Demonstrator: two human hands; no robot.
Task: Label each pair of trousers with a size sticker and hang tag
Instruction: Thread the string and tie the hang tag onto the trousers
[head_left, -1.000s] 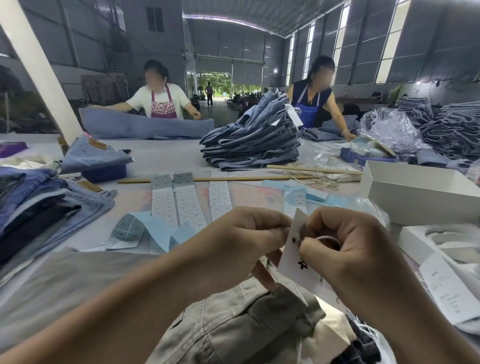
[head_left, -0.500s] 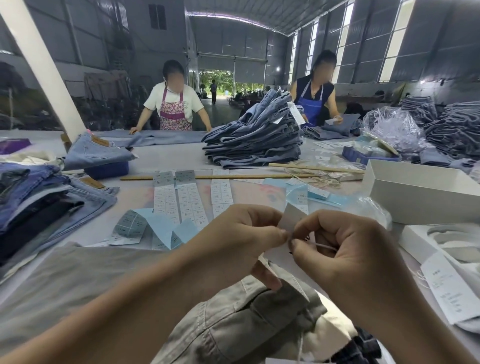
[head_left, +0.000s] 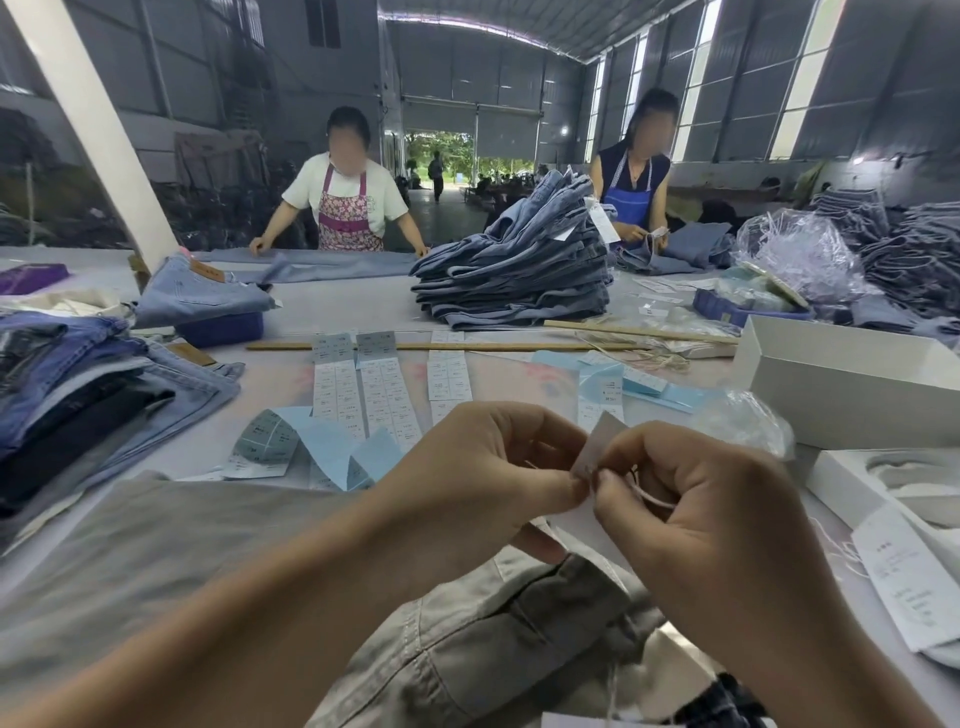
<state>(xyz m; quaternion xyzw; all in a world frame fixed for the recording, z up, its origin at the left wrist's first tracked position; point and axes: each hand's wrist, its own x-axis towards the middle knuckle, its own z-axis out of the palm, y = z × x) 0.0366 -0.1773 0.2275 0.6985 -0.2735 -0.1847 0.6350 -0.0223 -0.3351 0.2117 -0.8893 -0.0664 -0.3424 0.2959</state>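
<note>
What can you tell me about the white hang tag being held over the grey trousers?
The hang tag is a plain white card, paper-like. Only its upper corner and a lower strip show between the hands. The left hand and right hand pinch it together, held above the grey trousers. A thin pale string loops beside it at the right fingers.

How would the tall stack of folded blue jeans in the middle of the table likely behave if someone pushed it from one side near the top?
The stack of jeans looks heavy, so it would probably resist sliding on the table. Its upper layers already slope and overhang, so a push up high would likely shear them off. The soft cloth would probably slump, not topple stiffly.
</note>
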